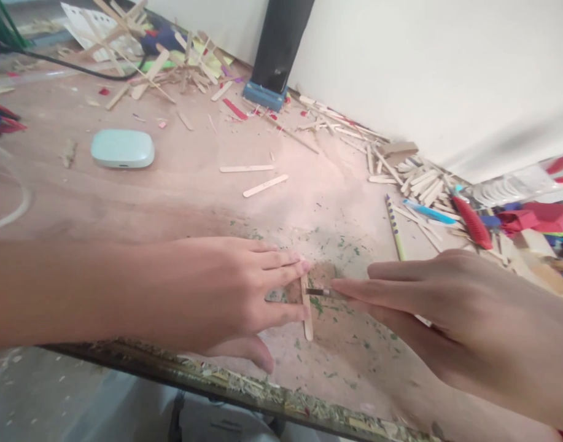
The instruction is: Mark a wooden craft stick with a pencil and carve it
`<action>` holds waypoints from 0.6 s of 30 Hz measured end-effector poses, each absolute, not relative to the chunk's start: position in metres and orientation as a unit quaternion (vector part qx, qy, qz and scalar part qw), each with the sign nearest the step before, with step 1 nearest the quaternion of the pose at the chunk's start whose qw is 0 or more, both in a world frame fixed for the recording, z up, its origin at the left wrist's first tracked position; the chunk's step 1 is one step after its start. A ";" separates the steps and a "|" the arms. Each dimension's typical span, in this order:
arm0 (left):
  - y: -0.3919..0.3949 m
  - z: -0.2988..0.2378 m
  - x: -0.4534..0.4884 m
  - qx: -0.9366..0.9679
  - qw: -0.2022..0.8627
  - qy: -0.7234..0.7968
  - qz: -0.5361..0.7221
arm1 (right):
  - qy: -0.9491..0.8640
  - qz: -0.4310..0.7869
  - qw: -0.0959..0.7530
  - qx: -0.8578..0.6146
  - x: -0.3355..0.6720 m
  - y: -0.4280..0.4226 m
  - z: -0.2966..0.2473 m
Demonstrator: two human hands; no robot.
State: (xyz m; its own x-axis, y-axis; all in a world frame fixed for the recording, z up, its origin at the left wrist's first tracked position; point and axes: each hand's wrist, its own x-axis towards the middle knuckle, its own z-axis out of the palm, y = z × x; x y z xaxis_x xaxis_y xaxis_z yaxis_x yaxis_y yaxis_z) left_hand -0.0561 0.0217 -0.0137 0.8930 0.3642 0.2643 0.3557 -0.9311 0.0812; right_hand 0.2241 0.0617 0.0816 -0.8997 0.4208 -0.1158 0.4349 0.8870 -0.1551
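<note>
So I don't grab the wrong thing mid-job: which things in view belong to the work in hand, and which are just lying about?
In use:
wooden stick, pressed down by the left hand
thin knife-like tool, held in the right hand

Seemingly just lying about:
pale case
dotted pencil
blue pen
two loose sticks, perhaps spares

Over the near part of the flat, pinkish-brown, chip-strewn table (180, 209), the person's bare left hand (239, 285) and bare right hand (447, 301) show slim fingers, uncovered left forearm (88, 291) and right wrist, while blurred greyish clothing (221, 425) with a narrow black strip shows below that table's front edge.
</note>
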 end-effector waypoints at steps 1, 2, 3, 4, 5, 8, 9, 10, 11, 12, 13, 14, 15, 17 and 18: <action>0.022 -0.013 -0.056 0.973 0.016 0.185 0.138 | 0.968 -0.113 0.043 0.219 0.225 0.061 0.080; 0.022 -0.013 -0.056 0.973 0.017 0.186 0.137 | 0.966 -0.135 0.040 0.219 0.226 0.061 0.079; 0.022 -0.013 -0.056 0.973 0.017 0.187 0.137 | 0.964 -0.150 0.028 0.218 0.228 0.061 0.077; 0.022 -0.013 -0.056 0.973 0.018 0.188 0.135 | 0.964 -0.155 0.009 0.218 0.229 0.061 0.075; 0.022 -0.012 -0.055 0.972 0.018 0.189 0.135 | 0.963 -0.160 -0.005 0.217 0.231 0.062 0.072; 0.022 -0.013 -0.055 0.973 0.019 0.189 0.130 | 0.956 -0.192 -0.030 0.222 0.239 0.064 0.062; 0.022 -0.013 -0.054 0.974 0.020 0.189 0.127 | 0.951 -0.205 -0.036 0.227 0.242 0.065 0.058; 0.022 -0.013 -0.054 0.974 0.020 0.191 0.123 | 0.947 -0.218 -0.043 0.232 0.245 0.066 0.054; 0.022 -0.013 -0.054 0.974 0.019 0.192 0.121 | 0.942 -0.230 -0.052 0.237 0.248 0.066 0.050; 0.022 -0.013 -0.054 0.974 0.018 0.193 0.119 | 0.938 -0.241 -0.063 0.240 0.250 0.067 0.046; 0.022 -0.013 -0.054 0.974 0.019 0.194 0.116 | 0.934 -0.251 -0.074 0.242 0.251 0.067 0.043; 0.022 -0.012 -0.053 0.974 0.020 0.194 0.113 | 0.930 -0.263 -0.086 0.243 0.252 0.067 0.039; 0.021 -0.012 -0.053 0.975 0.022 0.194 0.110 | 0.925 -0.275 -0.095 0.243 0.253 0.068 0.036; 0.021 -0.011 -0.053 0.976 0.025 0.191 0.105 | 0.917 -0.290 -0.108 0.251 0.253 0.068 0.030; 0.021 -0.010 -0.053 0.976 0.024 0.190 0.105 | 0.915 -0.291 -0.112 0.255 0.253 0.067 0.028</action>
